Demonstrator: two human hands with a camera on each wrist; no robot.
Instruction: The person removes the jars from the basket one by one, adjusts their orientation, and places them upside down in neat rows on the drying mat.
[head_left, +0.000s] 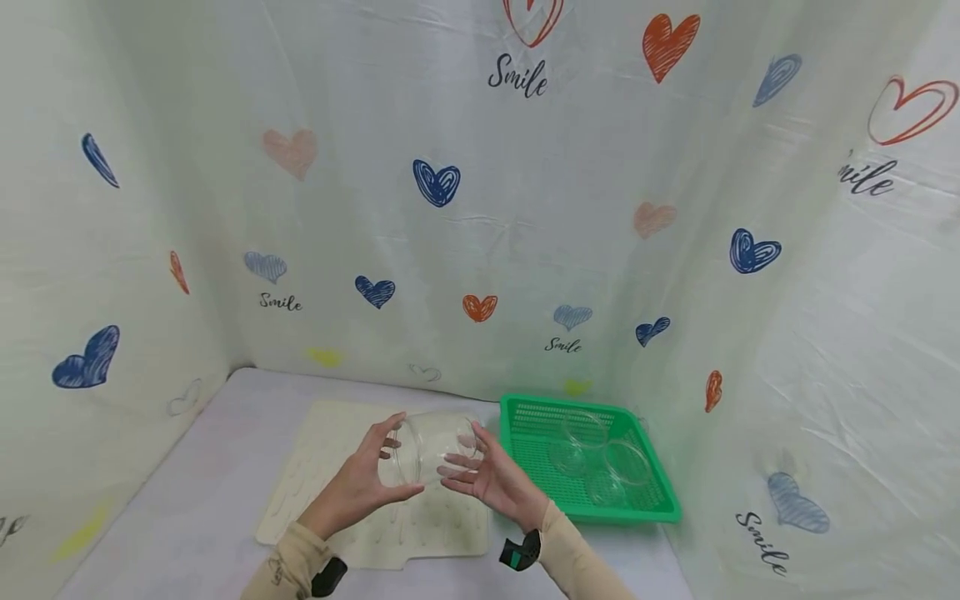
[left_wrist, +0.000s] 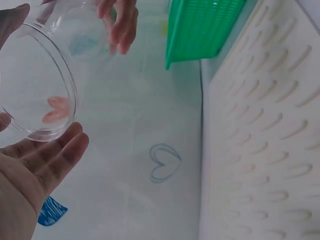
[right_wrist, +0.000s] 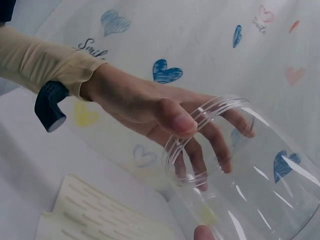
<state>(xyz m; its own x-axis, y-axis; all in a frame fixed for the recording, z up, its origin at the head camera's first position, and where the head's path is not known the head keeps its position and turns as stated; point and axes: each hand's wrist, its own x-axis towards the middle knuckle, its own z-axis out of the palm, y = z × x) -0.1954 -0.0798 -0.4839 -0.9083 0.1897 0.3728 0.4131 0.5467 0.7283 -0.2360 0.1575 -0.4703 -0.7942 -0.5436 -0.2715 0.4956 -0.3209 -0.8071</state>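
- Above the pale ridged mat [head_left: 442,533], I see a clear jar [head_left: 435,442] held in the air between two hands, lying on its side, its threaded mouth [right_wrist: 220,105] toward the left hand [head_left: 360,479] and its base toward the right hand [head_left: 510,487].
- From my feed, the left hand grips the jar at the mouth end: the thumb presses one side of the neck, and the fingers, a little apart, curve round the other.
- On the base side, I make out the right hand with its fingers spread beside and around the glass; I cannot tell how firmly they press on it.
- To the right of the mat, I have a green basket [head_left: 585,515], its walls slotted, with several clear round containers [head_left: 628,463] inside; their outlines overlap, so I cannot count them surely.
- Under both mat and basket lies a white table [head_left: 187,517].
- Around the table hangs a white curtain [head_left: 510,183], printed with blue, red, pink and yellow hearts and the word "Smile".
- At each wrist I see a beige sleeve [head_left: 573,550] and a dark band [head_left: 521,552].
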